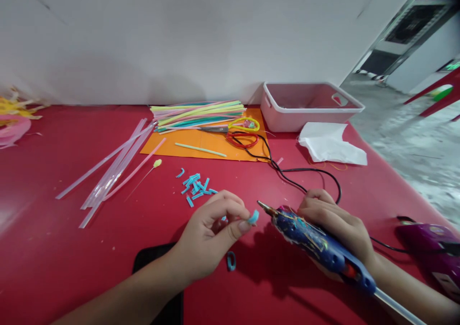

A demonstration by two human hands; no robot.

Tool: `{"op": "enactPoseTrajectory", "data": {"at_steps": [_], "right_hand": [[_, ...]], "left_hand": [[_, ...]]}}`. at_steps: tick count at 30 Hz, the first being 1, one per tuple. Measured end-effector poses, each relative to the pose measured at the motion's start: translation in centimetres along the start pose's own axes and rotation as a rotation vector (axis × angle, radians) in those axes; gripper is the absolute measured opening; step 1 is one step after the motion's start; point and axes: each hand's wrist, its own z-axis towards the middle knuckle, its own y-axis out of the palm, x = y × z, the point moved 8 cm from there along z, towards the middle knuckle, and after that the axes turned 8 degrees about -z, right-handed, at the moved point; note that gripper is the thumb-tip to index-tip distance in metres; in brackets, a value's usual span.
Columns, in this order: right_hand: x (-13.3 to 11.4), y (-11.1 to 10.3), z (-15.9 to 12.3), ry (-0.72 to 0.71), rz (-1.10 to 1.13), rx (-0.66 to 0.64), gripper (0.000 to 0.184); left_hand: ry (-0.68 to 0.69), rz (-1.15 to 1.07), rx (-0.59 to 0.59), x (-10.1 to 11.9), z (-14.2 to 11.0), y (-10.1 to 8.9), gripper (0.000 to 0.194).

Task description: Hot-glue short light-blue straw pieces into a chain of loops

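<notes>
Our left hand (206, 241) pinches a blue strip (253, 217) near the glue gun (309, 238) clasped in our right hand (341, 224); one loop (229, 261) lies formed on the bench (79, 262), loose pieces (197, 187) seem left.

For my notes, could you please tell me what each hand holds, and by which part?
The left hand pinches a blue piece by one end. The right hand holds the glue gun; the exact place is hidden behind its body.
</notes>
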Motion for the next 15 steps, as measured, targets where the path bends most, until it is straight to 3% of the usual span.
{"op": "enactPoseTrajectory", "data": {"at_steps": [15], "right_hand": [[-0.43,-0.16,0.44,-0.002,-0.008,-0.012,0.01]], "left_hand": [[-0.001,0.022,0.008,0.18,0.0,-0.01,0.02]]}}
